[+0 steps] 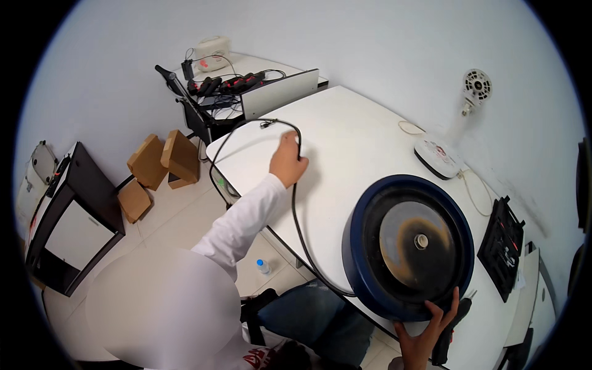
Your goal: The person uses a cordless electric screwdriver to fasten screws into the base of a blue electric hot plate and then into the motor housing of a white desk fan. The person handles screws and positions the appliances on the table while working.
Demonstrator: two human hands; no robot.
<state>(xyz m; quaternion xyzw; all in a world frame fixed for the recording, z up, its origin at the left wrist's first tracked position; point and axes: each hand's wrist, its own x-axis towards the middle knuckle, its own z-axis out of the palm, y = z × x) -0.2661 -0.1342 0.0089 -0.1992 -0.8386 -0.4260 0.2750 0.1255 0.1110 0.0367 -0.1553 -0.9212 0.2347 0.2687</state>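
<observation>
My left hand (287, 161) is closed around a black cable (296, 209), held up above the left part of the white table (339, 129). The cable loops over to the left, with its plug end (267, 124) hanging near the top of the loop. Its other end runs down to the lower left side of a dark blue round appliance (353, 246). Inside the appliance's rim lies a grey disc (401, 231) with brownish scorch marks and a small metal piece at its centre. My right hand (425, 336) grips the near rim, thumb and fingers apart around it.
Beside my right hand lies a black and red power tool (445, 342). An open black tool case (502, 246) lies at the right. A small fan (476, 89) on a white base stands against the wall. Cardboard boxes (179, 154) and a bottle (263, 266) are on the floor.
</observation>
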